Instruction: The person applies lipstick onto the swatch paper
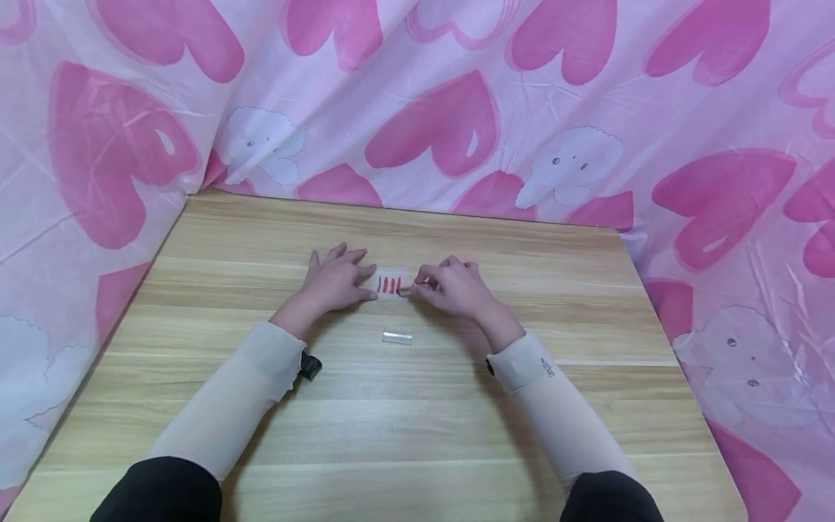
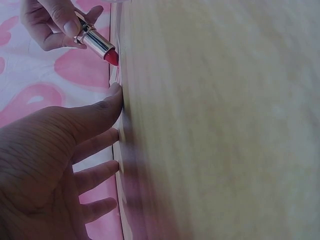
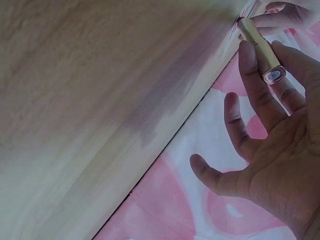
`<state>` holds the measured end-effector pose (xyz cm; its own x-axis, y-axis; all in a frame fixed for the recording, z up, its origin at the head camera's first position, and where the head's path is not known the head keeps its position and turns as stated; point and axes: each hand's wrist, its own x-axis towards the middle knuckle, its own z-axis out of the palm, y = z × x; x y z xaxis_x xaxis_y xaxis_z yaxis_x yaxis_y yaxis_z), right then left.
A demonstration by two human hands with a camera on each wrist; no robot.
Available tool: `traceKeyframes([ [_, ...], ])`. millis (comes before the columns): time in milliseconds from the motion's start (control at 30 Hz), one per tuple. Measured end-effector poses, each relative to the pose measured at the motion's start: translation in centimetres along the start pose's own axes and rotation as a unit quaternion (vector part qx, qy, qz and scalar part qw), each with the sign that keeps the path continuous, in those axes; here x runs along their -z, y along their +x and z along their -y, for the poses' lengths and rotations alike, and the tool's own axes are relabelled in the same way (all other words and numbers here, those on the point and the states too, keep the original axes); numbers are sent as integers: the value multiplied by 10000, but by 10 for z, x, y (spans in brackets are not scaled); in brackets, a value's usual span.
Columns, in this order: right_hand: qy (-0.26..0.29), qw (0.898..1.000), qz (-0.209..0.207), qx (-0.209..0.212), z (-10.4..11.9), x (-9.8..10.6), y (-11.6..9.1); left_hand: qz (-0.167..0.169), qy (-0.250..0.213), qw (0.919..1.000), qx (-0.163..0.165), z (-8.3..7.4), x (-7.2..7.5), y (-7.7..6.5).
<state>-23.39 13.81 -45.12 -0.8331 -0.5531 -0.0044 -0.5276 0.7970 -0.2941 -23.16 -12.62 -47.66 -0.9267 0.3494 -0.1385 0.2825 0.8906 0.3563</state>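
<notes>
My right hand (image 1: pixel 457 286) pinches a gold lipstick (image 3: pixel 259 46) between thumb and fingers. In the left wrist view its red slanted tip points down at the table surface. Beneath it lies a small whitish sheet (image 1: pixel 394 271) with several short red strokes (image 1: pixel 391 285) side by side. The tip is over the strokes' right end; whether it touches is too small to tell. My left hand (image 1: pixel 334 279) rests at the sheet's left edge with fingers spread, thumb and fingertips down on the surface. A clear lipstick cap (image 1: pixel 396 336) lies on its side nearer to me.
A wood-grain table (image 1: pixel 365 435) spreads under both arms. Behind it and along both sides hangs a pink curtain (image 1: pixel 404 94) with hearts, meeting the table's back edge. Dark straps or devices (image 1: pixel 309 365) sit at the wrists.
</notes>
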Motion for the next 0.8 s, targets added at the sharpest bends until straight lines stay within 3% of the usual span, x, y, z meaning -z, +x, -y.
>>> traceKeyframes([
  [467,666,9974,-255,-46,-5,3,-3,14,41,10000,-18,0,0,1],
  [800,657,9975,-257,-85,-5,1,-1,-45,85,9999,-37,1,-1,3],
])
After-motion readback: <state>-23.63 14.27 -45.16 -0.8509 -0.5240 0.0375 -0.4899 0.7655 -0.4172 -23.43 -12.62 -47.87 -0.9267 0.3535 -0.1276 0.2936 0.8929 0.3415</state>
